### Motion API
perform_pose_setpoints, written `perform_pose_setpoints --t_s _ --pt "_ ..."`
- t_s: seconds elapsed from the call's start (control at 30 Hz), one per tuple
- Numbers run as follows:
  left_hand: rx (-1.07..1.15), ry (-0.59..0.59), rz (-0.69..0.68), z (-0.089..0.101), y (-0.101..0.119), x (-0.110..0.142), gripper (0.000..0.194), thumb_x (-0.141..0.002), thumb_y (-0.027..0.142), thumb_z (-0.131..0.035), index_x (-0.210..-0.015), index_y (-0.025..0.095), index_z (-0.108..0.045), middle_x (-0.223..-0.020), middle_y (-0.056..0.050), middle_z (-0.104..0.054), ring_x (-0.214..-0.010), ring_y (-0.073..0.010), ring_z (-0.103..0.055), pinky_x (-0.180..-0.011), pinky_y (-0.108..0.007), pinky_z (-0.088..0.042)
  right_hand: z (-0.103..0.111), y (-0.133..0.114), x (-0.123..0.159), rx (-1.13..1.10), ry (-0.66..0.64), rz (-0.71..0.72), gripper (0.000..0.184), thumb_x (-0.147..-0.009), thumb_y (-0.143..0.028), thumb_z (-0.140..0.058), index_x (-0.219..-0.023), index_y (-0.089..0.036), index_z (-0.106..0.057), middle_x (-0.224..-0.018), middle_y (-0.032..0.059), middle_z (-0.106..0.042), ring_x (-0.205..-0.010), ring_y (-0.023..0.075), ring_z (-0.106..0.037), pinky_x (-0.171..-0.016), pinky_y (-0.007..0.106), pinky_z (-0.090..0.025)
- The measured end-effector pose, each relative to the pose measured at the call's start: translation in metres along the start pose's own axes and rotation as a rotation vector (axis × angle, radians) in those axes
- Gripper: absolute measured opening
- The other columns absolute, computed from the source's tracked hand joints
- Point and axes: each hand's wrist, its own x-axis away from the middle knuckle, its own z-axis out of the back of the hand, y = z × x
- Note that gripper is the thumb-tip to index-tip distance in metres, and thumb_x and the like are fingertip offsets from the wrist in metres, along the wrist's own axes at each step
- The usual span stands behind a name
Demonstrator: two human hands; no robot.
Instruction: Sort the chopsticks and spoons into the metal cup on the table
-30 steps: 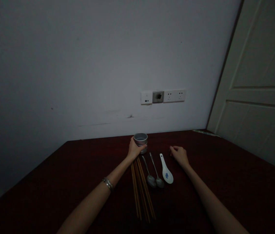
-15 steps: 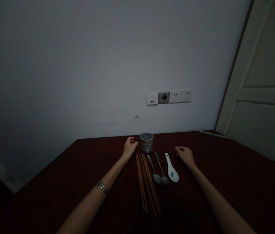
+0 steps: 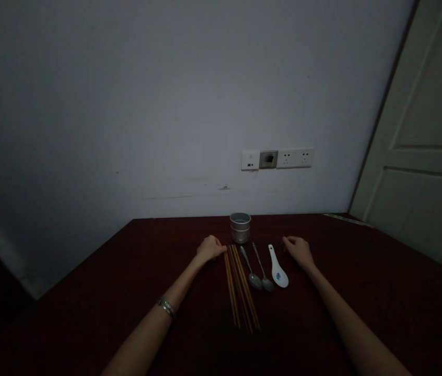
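Observation:
Several wooden chopsticks (image 3: 240, 287) lie side by side, fanning slightly toward me. At the far end of the leftmost one, the fingertips of my left hand (image 3: 211, 248) are pinched together on it. A ribbed metal cup (image 3: 240, 228) stands upright just behind the chopsticks. To their right lie two metal spoons, one (image 3: 255, 281) beside the other (image 3: 267, 284), then a white soup spoon (image 3: 279, 277) with a blue mark. My right hand (image 3: 298, 250) rests on the table right of the soup spoon, its fingers loosely bent and apart, holding nothing.
The dark red table (image 3: 158, 245) meets a pale wall (image 3: 185, 130) at its back edge. Sockets and a switch (image 3: 278, 159) sit on that wall above the cup. A panelled door (image 3: 425, 172) stands at the right.
My left hand has moved from beside the cup down to the end of the leftmost chopstick and closed there. The view has shifted slightly; my right hand stays in place.

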Motion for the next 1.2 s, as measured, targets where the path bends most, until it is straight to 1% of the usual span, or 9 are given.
perform_pose_setpoints --t_s 0.17,0.3,0.47,0.63,0.8,0.93,1.0,1.13,1.2 --pt "-0.18 -0.066 -0.058 -0.006 0.004 0.007 0.026 -0.06 0.042 -0.059 -0.06 0.016 -0.062 -0.061 -0.006 -0.063 -0.064 -0.0195 -0.061 -0.054 -0.024 -0.042 0.0 0.001 0.0 0.0 -0.006 0.012 0.039 -0.075 -0.043 -0.038 -0.063 -0.016 -0.063 -0.053 0.0033 -0.062 -0.053 0.0166 -0.057 -0.052 0.023 -0.037" --pt "-0.206 -0.069 -0.076 -0.01 0.006 0.012 0.027 -0.058 0.043 -0.06 -0.063 0.017 -0.063 -0.072 -0.011 -0.066 -0.073 -0.0254 -0.063 -0.058 -0.028 -0.044 0.0 0.001 0.0 0.002 -0.004 0.022 0.039 -0.075 -0.043 -0.038 -0.06 -0.016 -0.062 -0.053 0.0032 -0.062 -0.054 0.0165 -0.057 -0.052 0.023 -0.037" --pt "-0.205 -0.074 -0.064 -0.011 0.008 0.014 0.026 -0.06 0.043 -0.058 -0.068 0.018 -0.064 -0.084 -0.012 -0.068 -0.079 -0.0242 -0.063 -0.062 -0.026 -0.044 0.002 -0.003 0.002 0.007 0.0 0.027 0.038 -0.075 -0.042 -0.039 -0.059 -0.016 -0.062 -0.054 0.0035 -0.063 -0.055 0.0165 -0.058 -0.054 0.023 -0.038" --pt "-0.219 -0.1 -0.084 -0.01 0.007 0.014 0.03 -0.062 0.044 -0.057 -0.071 0.018 -0.065 -0.086 -0.013 -0.067 -0.082 -0.0257 -0.063 -0.063 -0.026 -0.044 0.002 -0.003 0.002 0.009 -0.008 0.015 0.038 -0.075 -0.042 -0.039 -0.06 -0.016 -0.062 -0.053 0.0032 -0.062 -0.054 0.0164 -0.058 -0.055 0.024 -0.038" --pt "-0.173 -0.065 -0.059 -0.011 0.007 0.014 0.028 -0.059 0.042 -0.06 -0.073 0.018 -0.065 -0.088 -0.013 -0.068 -0.083 -0.0262 -0.063 -0.065 -0.027 -0.044 0.0 0.0 0.0 0.013 -0.005 0.023 0.037 -0.075 -0.042 -0.038 -0.057 -0.017 -0.06 -0.052 0.0025 -0.061 -0.052 0.0161 -0.057 -0.053 0.023 -0.037" --pt "-0.184 -0.075 -0.06 -0.012 0.008 0.016 0.028 -0.06 0.041 -0.059 -0.076 0.019 -0.066 -0.089 -0.011 -0.068 -0.085 -0.0261 -0.062 -0.067 -0.027 -0.045 0.001 -0.002 0.001 0.031 -0.006 0.032 0.038 -0.075 -0.041 -0.037 -0.056 -0.017 -0.06 -0.053 0.0029 -0.062 -0.053 0.0165 -0.057 -0.054 0.024 -0.037" --pt "-0.205 -0.067 -0.073 -0.014 0.01 0.018 0.029 -0.062 0.042 -0.057 -0.078 0.019 -0.066 -0.09 -0.012 -0.067 -0.086 -0.027 -0.062 -0.068 -0.029 -0.045 0.002 -0.003 0.001 0.034 -0.008 0.035 0.038 -0.075 -0.041 -0.037 -0.057 -0.017 -0.06 -0.053 0.0029 -0.062 -0.054 0.0165 -0.057 -0.055 0.024 -0.037" --pt "-0.271 -0.019 -0.108 -0.018 0.013 0.022 0.033 -0.065 0.043 -0.054 -0.084 0.018 -0.067 -0.089 -0.015 -0.067 -0.086 -0.0308 -0.062 -0.069 -0.035 -0.046 0.002 -0.004 0.002 0.037 -0.016 0.029 0.038 -0.076 -0.041 -0.037 -0.057 -0.017 -0.06 -0.053 0.0025 -0.062 -0.055 0.0164 -0.058 -0.056 0.024 -0.037" --pt "-0.285 0.009 -0.111 -0.02 0.014 0.023 0.033 -0.066 0.041 -0.054 -0.085 0.018 -0.066 -0.088 -0.015 -0.067 -0.085 -0.0305 -0.062 -0.069 -0.036 -0.046 0.002 -0.003 0.002 0.036 -0.016 0.03 0.037 -0.076 -0.041 -0.037 -0.058 -0.017 -0.061 -0.053 0.0025 -0.062 -0.055 0.0163 -0.058 -0.056 0.024 -0.037"
